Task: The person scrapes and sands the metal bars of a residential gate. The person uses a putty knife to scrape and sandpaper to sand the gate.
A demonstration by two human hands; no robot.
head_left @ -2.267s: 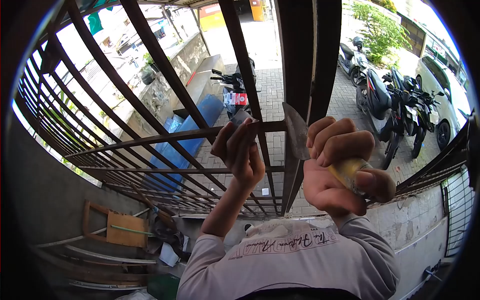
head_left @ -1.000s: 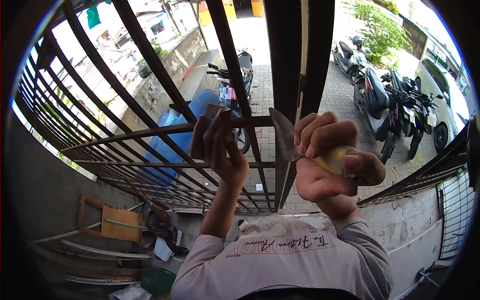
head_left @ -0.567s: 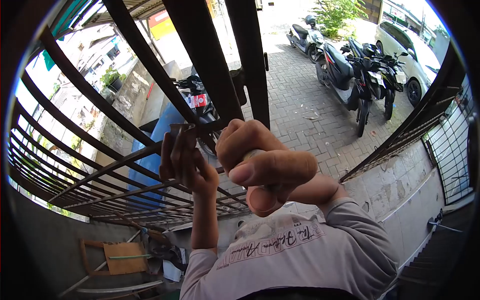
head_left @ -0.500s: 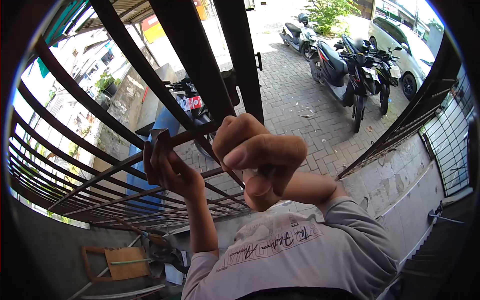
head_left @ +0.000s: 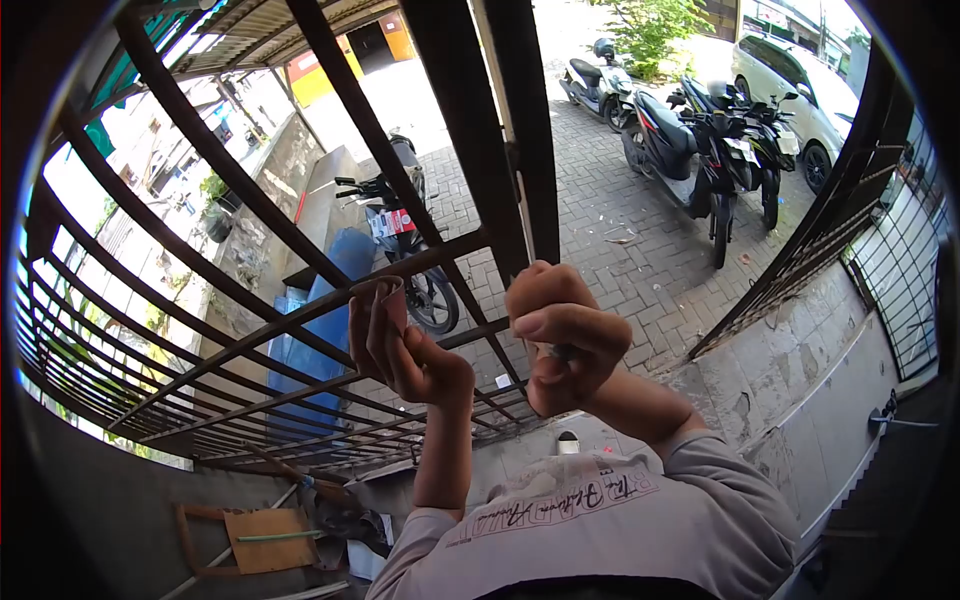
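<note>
At the left, beyond the slanting bars of the gate [head_left: 222,272], you have a blue sheet [head_left: 350,252] lying outside. Your left hand [head_left: 405,355] is raised at the crossbar [head_left: 445,247], its fingers narrow and pinching a folded brown piece [head_left: 396,306]; the piece stands up out of them, long axis roughly upright, open edges at the top (whether it touches the bar, you cannot tell). A motorbike [head_left: 432,298] is parked behind. Further right, by the lower end of the dark upright post [head_left: 532,130], your right hand [head_left: 565,335] is closed in a fist around the scraper, which is nearly all hidden; its blade's direction and long axis cannot be told. To the right, out on the paving [head_left: 590,240], stand more motorbikes [head_left: 665,140] and a white car [head_left: 795,78].
</note>
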